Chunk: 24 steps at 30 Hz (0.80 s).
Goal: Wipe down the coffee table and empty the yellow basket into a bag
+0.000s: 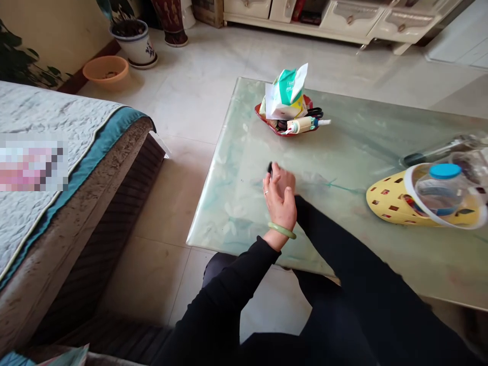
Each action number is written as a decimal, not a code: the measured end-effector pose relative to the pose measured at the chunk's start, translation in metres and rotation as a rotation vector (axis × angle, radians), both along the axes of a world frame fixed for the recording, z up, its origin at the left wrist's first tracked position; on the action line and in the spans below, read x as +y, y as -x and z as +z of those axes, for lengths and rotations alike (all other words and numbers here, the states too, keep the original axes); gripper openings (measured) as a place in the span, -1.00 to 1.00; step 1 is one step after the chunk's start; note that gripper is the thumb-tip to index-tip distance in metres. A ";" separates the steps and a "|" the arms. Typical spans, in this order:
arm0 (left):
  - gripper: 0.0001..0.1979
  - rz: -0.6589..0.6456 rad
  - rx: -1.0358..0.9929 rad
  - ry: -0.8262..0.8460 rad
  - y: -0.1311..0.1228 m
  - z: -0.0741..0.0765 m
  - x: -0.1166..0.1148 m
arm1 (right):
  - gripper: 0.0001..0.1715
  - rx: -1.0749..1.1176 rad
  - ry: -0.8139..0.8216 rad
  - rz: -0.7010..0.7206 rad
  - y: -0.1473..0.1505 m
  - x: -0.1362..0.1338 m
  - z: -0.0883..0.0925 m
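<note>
Above the glass-topped coffee table (244, 152), my two hands meet close together. My left hand (281, 206) is nearer to me, with a ring on one finger and a pale green bangle (282, 230) at the wrist. Its fingers are bent, with the thumb standing a little apart. Just behind it, partly covered, is my right hand (288, 179), its fingers curled inward. A small black object (270, 168) shows at the fingertips of both hands; its kind is too small to make out. Both my sleeves are black.
A red dish (261, 113) with a tissue pack (287, 96) and a white tube (303, 125) stands at the table's far side. To the right, a yellow perforated basket (385, 201) holds a blue-lidded jar (444, 185). A quilted bed or couch (68, 117) lies left.
</note>
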<state>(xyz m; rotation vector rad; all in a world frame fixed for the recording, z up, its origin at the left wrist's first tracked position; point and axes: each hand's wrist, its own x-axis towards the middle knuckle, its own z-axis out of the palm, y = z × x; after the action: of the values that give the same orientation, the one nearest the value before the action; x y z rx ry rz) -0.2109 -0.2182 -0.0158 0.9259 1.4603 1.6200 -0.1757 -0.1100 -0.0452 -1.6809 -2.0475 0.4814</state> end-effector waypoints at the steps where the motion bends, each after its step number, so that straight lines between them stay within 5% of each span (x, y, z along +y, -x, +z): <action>1: -0.60 -0.002 0.007 0.000 0.001 -0.001 0.002 | -0.65 -0.055 -0.021 -0.027 0.014 0.030 0.004; 4: -0.62 0.014 0.031 0.018 0.009 -0.004 0.011 | -0.60 -0.288 -0.111 -0.038 0.043 0.099 0.015; 7: -0.64 0.055 0.034 0.040 0.017 -0.007 0.020 | -0.60 -0.363 -0.156 -0.021 0.048 0.112 0.021; 15: -0.66 0.111 -0.079 0.125 0.031 -0.005 0.033 | -0.70 -0.343 -0.014 0.088 -0.028 -0.028 0.008; 18: -0.68 0.037 -0.133 0.159 0.030 -0.007 0.034 | -0.80 0.069 0.166 -0.085 -0.059 -0.055 0.010; 21: -0.74 -0.074 -0.143 0.130 0.022 -0.011 0.034 | -0.84 0.641 0.344 -0.287 -0.071 -0.052 0.021; 24: -0.77 -0.125 -0.146 0.061 0.016 -0.012 0.035 | -0.80 0.984 0.549 -0.331 -0.069 -0.041 0.032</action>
<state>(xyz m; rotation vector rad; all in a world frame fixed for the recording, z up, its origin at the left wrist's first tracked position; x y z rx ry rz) -0.2274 -0.1832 -0.0275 0.8302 1.3188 1.5108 -0.1071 -0.1511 -0.0134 -1.5167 -0.9451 1.4805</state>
